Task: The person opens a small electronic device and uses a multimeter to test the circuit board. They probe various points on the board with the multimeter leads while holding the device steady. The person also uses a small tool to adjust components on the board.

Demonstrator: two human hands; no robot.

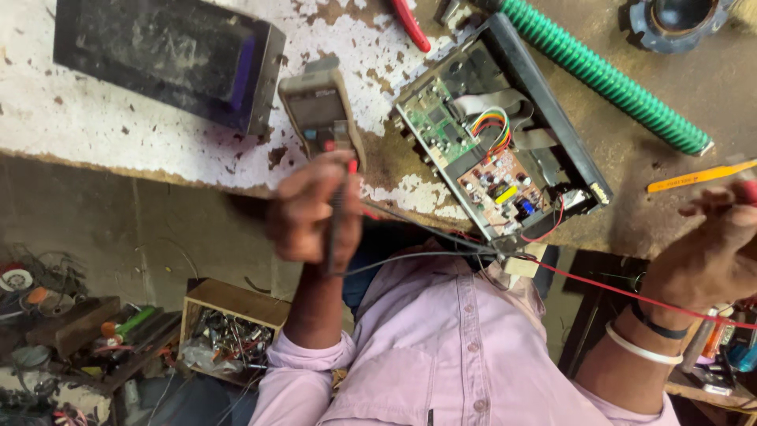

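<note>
The picture is upside down relative to the person, whose pale lilac cotton shirt fills the bottom of the frame. The left hand (315, 209), at centre left and blurred, has its grip closed around a thin dark probe (336, 229) whose black wire (410, 256) runs right. Just above it lies a grey-beige plastic multimeter (322, 110) on the counter (118, 126), a slab with flaking white paint over brown, rough and pitted.

The right hand (714, 252), at the right edge, wears a white bangle and a dark band at the wrist; its fingers curl round a red-tipped probe (745, 191), and a red wire (615, 288) passes under the wrist.

Between the hands, at centre right, sits an opened black rectangular case (552, 118) holding a green circuit board (432, 122), a brown board (497, 185) and a rainbow ribbon of wires. A ribbed green hose (607, 75) crosses the upper right; a dusty black box (165, 59) lies upper left.
</note>
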